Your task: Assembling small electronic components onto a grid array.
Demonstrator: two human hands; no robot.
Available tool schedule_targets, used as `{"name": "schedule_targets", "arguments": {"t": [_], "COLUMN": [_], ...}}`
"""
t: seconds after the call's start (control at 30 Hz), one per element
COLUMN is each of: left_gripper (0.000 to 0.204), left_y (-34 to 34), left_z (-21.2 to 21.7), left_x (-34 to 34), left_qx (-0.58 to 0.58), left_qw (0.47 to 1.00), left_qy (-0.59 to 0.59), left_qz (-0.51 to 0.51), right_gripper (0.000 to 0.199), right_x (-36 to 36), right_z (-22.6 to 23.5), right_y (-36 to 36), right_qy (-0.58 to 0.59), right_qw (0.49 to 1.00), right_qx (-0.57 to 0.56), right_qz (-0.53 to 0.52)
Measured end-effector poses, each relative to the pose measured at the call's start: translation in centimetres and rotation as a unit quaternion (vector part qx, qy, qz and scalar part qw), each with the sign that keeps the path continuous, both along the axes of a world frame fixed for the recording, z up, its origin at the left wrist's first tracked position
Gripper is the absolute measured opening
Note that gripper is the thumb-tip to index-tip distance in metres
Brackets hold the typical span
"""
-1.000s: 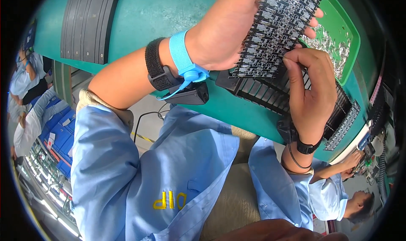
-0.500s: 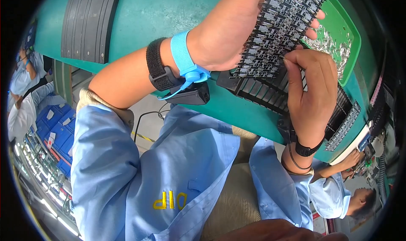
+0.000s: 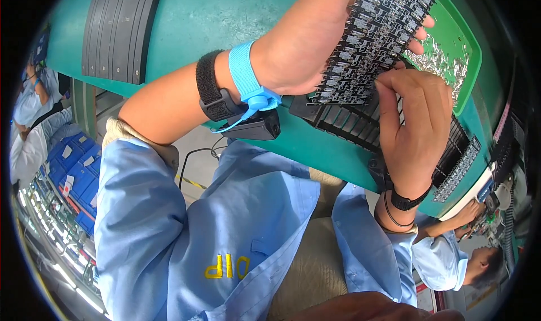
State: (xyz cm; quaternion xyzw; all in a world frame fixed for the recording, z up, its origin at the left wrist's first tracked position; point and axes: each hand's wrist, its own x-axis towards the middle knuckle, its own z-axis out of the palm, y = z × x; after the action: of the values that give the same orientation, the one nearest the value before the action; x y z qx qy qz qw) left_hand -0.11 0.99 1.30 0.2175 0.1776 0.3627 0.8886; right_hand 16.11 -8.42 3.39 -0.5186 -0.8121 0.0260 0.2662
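A dark circuit board panel [image 3: 378, 42], crowded with small pale parts, rests tilted across my left hand [image 3: 313, 53]. The fingers of that hand come round its right edge. My right hand [image 3: 417, 115] has thumb and index finger pinched at the panel's lower right part; whatever is between the fingertips is too small to make out. Beneath the panel and my right hand sits a black slotted rack [image 3: 349, 128]. Beyond the right hand stands a green tray [image 3: 474, 67] holding many loose silvery metal pins [image 3: 451, 67].
Another populated board strip [image 3: 457, 167] lies right of the rack. Black curved-looking slats [image 3: 117, 33] lie on the green table [image 3: 214, 16] at the left. A black box [image 3: 253, 126] sits under my left wrist at the table edge. A co-worker [image 3: 445, 259] works at far right.
My right hand has shifted very slightly, its pinched fingertips staying at the panel. The left hand and the panel hold almost the same place.
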Motion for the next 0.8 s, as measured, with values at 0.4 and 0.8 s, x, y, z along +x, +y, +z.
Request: {"name": "schedule_targets", "arguments": {"t": [0.4,0.8], "left_gripper": [0.084,0.095], "left_y": [-0.3,-0.4], "left_z": [0.0,-0.1], "left_x": [-0.2,-0.6], "left_qx": [0.0,-0.069], "left_qw": [1.0,0.95], "left_qy": [0.0,-0.291], "left_qz": [0.004,-0.09], "right_gripper": [0.019,0.026], "right_x": [-0.4,0.6], "right_z": [-0.2,0.6], "right_y": [-0.2,-0.2], "right_qy": [0.182,0.461], "right_qw": [0.981,0.825], "right_qx": [-0.053,-0.311], "right_qz": [-0.029,-0.098]}}
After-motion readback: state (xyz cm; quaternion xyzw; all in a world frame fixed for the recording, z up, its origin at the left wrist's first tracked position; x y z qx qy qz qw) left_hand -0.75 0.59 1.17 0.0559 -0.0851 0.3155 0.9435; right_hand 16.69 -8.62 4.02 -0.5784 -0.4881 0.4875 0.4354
